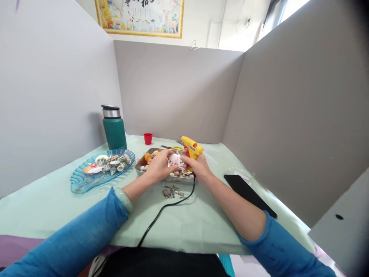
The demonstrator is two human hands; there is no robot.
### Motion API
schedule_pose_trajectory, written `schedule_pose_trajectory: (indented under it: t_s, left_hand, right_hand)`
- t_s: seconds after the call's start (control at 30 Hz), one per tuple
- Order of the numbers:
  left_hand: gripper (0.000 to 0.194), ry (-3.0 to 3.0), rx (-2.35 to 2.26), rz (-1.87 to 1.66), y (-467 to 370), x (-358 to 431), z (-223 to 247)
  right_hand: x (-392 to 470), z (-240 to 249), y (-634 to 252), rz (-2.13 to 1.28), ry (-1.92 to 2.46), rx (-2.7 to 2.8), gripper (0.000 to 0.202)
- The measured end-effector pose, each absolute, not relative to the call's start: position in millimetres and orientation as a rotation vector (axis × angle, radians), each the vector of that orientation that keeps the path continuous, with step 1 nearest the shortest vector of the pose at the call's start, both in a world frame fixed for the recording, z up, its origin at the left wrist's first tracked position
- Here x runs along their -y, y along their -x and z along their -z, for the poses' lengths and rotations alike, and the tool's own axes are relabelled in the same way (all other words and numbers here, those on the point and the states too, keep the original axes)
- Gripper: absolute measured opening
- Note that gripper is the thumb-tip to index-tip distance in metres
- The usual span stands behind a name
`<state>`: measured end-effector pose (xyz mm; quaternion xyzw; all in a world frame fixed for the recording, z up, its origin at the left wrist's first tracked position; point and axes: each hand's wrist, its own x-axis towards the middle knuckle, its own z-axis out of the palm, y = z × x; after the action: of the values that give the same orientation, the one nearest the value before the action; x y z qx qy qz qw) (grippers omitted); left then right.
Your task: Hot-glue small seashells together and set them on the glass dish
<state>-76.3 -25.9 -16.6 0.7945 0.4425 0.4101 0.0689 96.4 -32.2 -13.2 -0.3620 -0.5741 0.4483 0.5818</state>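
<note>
A white shell with pink spots [175, 159] is pinched between the thumb and fingers of my left hand [158, 166]. My right hand [198, 166] is wrapped round the handle of a yellow hot glue gun [188, 144], its thumb close to the shell; whether it touches cannot be made out. A clear glue stick [209, 157] sticks out of the gun's back end, and a black cord [165, 207] runs from the handle toward the table's near edge. Both hands are above a metal tray [140, 172] of small shells and stones, partly hidden by them.
Left of the tray lies a blue shell-shaped dish [79, 184] with seashells, near a green bottle [114, 130]. A red cup [148, 139] and yellow-handled scissors [176, 148] are behind. Small metal clips [172, 191] lie in front; a black flat object [249, 195] lies right. Grey partitions [178, 88] surround the table.
</note>
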Motion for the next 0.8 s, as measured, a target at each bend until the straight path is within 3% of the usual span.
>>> schedule_pose_trajectory:
  t_s: [0.53, 0.8]
  left_hand:
    - [0.043, -2.222, -1.288, -1.282, 86, 30, -4]
    - [0.057, -1.743, -1.552, -1.135, 187, 52, -53]
  right_hand:
    - [33, 11, -95, -1.022, 0.868, 1.218, 0.029]
    - [31, 13, -95, -1.012, 0.897, 1.194, 0.027]
